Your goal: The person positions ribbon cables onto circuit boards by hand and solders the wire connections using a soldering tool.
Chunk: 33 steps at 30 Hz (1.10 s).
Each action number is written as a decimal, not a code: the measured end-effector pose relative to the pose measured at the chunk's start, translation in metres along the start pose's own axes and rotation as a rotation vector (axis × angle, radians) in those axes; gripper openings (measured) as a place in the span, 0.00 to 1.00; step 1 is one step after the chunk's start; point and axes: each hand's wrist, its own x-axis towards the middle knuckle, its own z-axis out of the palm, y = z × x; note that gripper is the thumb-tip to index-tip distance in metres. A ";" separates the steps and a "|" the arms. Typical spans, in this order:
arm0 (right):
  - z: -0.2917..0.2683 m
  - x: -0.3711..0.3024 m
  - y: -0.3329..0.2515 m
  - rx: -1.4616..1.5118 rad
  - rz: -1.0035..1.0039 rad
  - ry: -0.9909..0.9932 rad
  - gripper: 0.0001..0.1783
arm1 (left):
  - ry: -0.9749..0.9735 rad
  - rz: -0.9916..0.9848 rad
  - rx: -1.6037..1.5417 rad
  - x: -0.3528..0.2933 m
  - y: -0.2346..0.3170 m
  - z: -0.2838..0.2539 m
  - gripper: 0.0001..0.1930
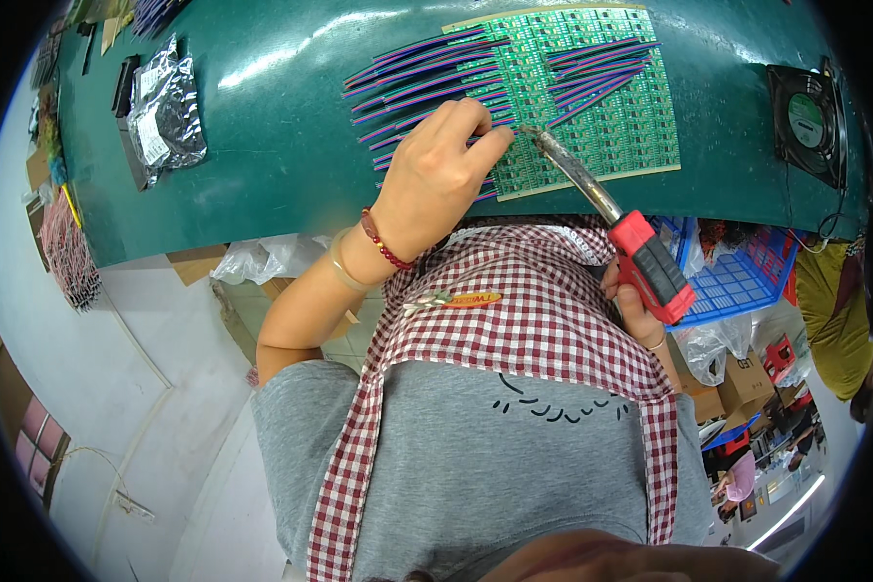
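Note:
A panel of small green circuit boards lies on the green table. Rows of thin dark, pink and blue wires run out over its left edge. My left hand is closed over these wires, thumb and finger pinched near the board's lower middle, and its palm hides part of the rows. A soldering iron with a red and black handle is in my right hand. Its tip meets the board, or hovers just over it, close to my left fingertips. A loose bunch of wires rests across the board's upper right.
A black fan stands at the table's right end. Toward the left lies a silvery plastic bag. A bundle of pinkish wires hangs off the left edge. Below the table's right side is a blue plastic crate.

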 end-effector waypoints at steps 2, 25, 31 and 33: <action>-0.001 -0.001 0.001 -0.035 -0.003 -0.017 0.12 | -0.002 -0.003 -0.006 0.000 0.000 0.001 0.10; 0.002 -0.003 -0.003 0.063 -0.024 0.015 0.15 | 0.008 0.002 -0.015 -0.001 0.000 0.003 0.11; 0.002 -0.003 -0.007 0.016 0.032 -0.005 0.15 | 0.008 0.000 -0.022 0.000 0.000 0.002 0.11; 0.003 -0.002 -0.007 0.034 -0.025 0.029 0.14 | 0.004 -0.005 -0.016 -0.001 0.000 0.003 0.11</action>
